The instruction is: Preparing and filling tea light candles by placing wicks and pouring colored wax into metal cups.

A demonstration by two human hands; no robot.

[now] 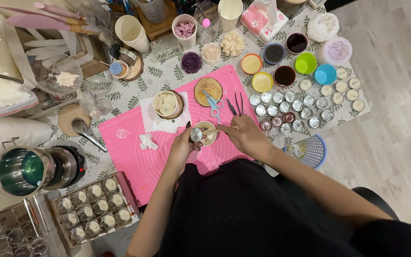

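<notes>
The left hand (182,145) is pinching a small metal cup (196,134) tipped sideways over the pink mat (134,152), so its inside shows. The right hand (244,135) is gripping a thin stick (213,130), poking toward the cup.

The right hand (244,135) hides its thin tool's end — cup (196,134) contents too small to tell.

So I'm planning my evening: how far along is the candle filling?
Done: one tray of filled cups and about nine white tealights. In hand: the left hand holds a small metal cup; the right hand works at it. Left: some fifteen empty tins.
</notes>
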